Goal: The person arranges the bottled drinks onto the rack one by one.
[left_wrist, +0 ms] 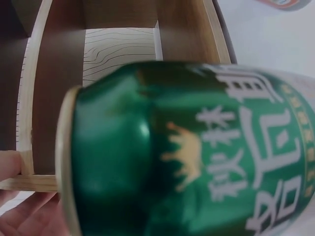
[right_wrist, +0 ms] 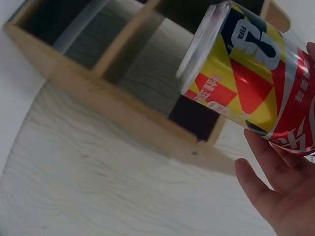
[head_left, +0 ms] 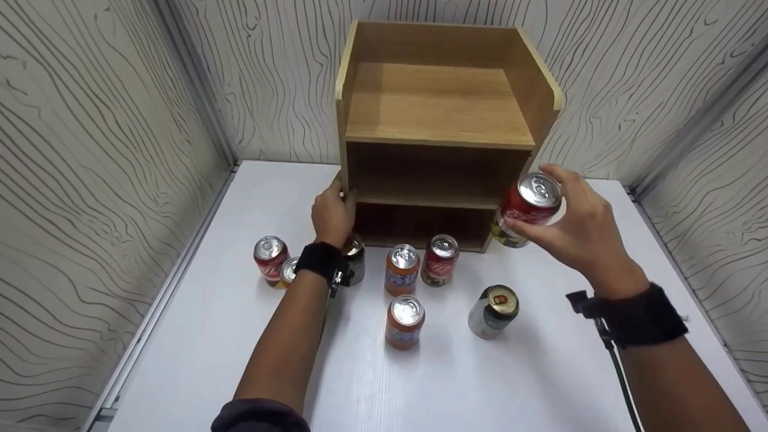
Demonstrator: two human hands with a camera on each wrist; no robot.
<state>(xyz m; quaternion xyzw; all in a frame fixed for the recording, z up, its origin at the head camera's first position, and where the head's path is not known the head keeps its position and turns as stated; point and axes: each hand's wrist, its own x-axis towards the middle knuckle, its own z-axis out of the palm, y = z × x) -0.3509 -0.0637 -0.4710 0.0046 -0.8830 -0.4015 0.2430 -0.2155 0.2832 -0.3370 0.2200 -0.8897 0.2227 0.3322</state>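
Note:
My right hand [head_left: 579, 225] grips a red cola can [head_left: 528, 210] beside the right front edge of the wooden shelf [head_left: 441, 108]. Thumb and fingers go round the can's sides, its silver top facing up; the right wrist view shows yellow, red and black patches on its lower part [right_wrist: 251, 83]. My left hand [head_left: 333, 213] holds the shelf's left side panel, thumb at the front edge and fingers behind it. Close by the left wrist stands a green beer can [head_left: 357, 264], partly hidden by the arm and large in the left wrist view.
Orange soda cans [head_left: 402, 324] and a red cola can [head_left: 441, 261] stand before the shelf. A green-and-white can [head_left: 494, 312] is nearer me on the right. Another red can [head_left: 271, 258] stands left of my arm, beside a partly hidden can [head_left: 289, 270]. Patterned walls enclose the white table [head_left: 372, 396].

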